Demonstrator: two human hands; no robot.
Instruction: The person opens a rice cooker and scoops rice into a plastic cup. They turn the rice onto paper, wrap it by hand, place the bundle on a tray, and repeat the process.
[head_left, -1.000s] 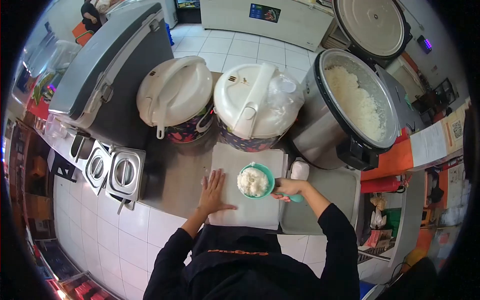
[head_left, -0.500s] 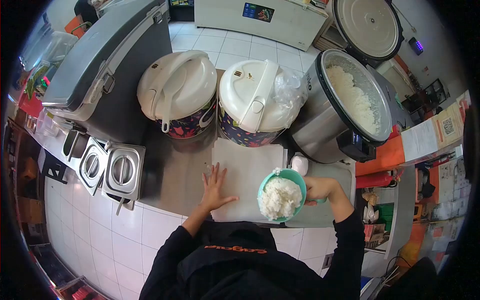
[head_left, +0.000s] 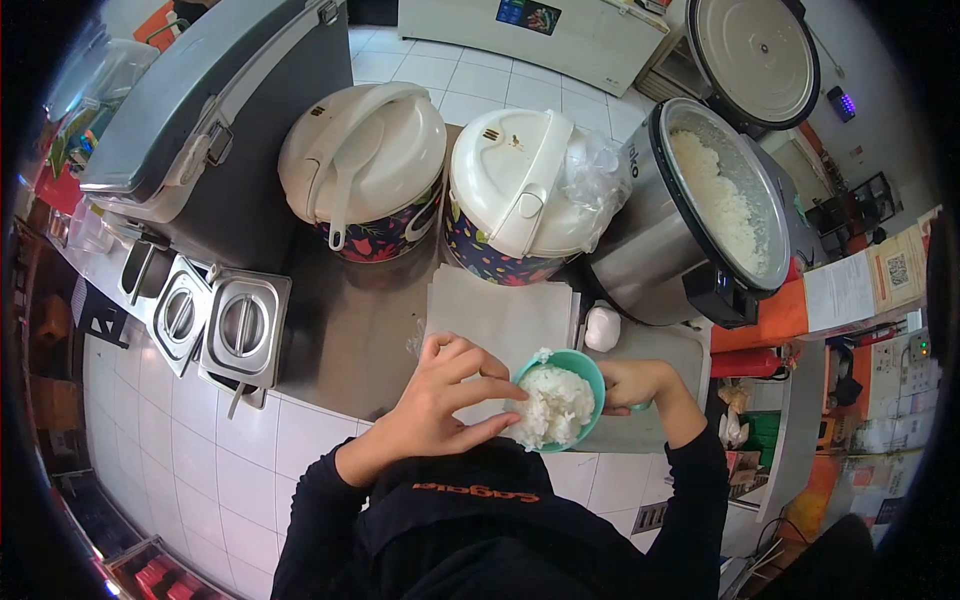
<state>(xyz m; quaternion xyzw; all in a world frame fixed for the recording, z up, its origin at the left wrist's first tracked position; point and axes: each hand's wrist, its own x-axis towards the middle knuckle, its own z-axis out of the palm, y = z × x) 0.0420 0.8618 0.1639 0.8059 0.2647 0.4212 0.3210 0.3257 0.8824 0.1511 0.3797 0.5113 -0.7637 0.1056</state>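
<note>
My right hand [head_left: 637, 385] grips the handle of a teal cup [head_left: 597, 384], which is tilted with its mouth toward me. White cooked rice [head_left: 553, 402] is heaped in it, a few grains clinging to the rim. At the cup's left edge, my left hand [head_left: 450, 395] has its fingers spread, thumb and fingertips at the rice; whether they press into it I cannot tell. Under and beyond the hands lies a stack of white paper sheets [head_left: 500, 315] on the metal counter [head_left: 345, 335].
Two white-lidded rice cookers [head_left: 365, 150] [head_left: 510, 180] stand behind the paper. At right is a large open cooker [head_left: 650, 230] with rice inside. A small white object [head_left: 602, 328] sits beside the paper. Lidded steel pans [head_left: 243, 325] and a grey insulated box [head_left: 240, 150] stand left.
My left hand has lifted off the paper and moved right to the rice at the cup's edge. The cup has shifted slightly left and down, still in my right hand.
</note>
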